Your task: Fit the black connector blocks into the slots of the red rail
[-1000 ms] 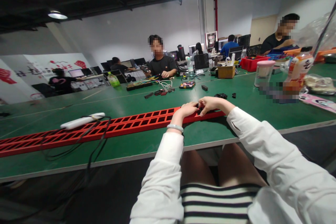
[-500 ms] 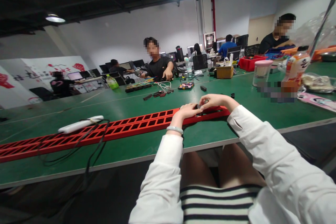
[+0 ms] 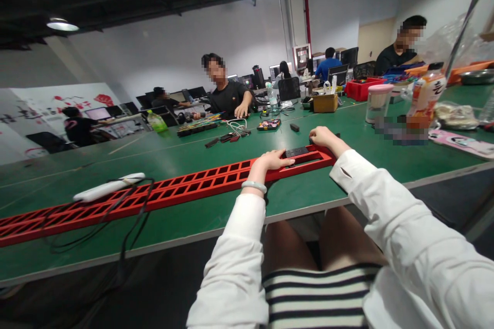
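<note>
A long red slotted rail (image 3: 185, 185) lies across the green table (image 3: 193, 154). My left hand (image 3: 270, 160) rests flat on the rail near its right end, fingers stretched toward a small black block (image 3: 296, 151) seated in the rail. Just beyond the rail's right end, my right hand (image 3: 323, 138) is curled over a small black piece on the table. What its fingers hold is hidden.
A white bar with black cables (image 3: 108, 187) lies over the rail at left. Black parts and wires (image 3: 227, 136) and a colourful tray (image 3: 269, 124) sit mid-table. Cup (image 3: 377, 103), bottle (image 3: 424, 93) and bags stand at right. People work at the far side.
My right hand has left the rail and moved right and back to the loose black pieces. A black block now shows in the rail. My left hand has stayed put.
</note>
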Demonstrator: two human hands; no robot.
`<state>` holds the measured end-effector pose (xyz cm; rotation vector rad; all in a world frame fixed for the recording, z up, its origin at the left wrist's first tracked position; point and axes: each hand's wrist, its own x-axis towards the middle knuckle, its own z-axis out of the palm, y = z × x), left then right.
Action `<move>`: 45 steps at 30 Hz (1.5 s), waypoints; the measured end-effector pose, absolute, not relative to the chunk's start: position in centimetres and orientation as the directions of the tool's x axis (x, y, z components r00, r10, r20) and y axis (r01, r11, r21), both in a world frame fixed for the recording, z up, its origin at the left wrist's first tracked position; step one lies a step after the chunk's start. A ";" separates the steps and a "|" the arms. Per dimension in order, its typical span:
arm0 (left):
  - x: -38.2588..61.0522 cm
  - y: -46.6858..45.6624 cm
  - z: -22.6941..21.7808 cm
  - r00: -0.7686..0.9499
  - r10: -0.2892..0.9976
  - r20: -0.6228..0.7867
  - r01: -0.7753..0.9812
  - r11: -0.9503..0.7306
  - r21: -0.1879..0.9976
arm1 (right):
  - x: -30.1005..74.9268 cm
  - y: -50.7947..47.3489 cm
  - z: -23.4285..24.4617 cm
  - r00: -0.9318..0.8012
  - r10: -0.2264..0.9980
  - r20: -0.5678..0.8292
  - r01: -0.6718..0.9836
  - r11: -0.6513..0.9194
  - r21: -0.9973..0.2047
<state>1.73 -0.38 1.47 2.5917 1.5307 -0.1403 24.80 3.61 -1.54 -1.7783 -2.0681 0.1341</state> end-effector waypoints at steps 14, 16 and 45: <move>2.3 1.3 1.6 0.421 0.868 -0.262 0.904 -0.425 0.045 | 23.2 4.2 -1.8 -0.052 0.995 0.083 0.966 0.071 -0.249; 2.4 1.5 1.7 0.423 0.864 -0.274 0.903 -0.428 0.044 | 22.7 4.2 -1.7 -0.021 0.997 0.076 0.966 0.040 -0.254; 1.5 -1.9 1.4 0.475 0.878 -0.058 0.880 -0.474 0.029 | 21.6 0.2 1.2 -0.354 0.863 0.361 0.633 0.505 -0.587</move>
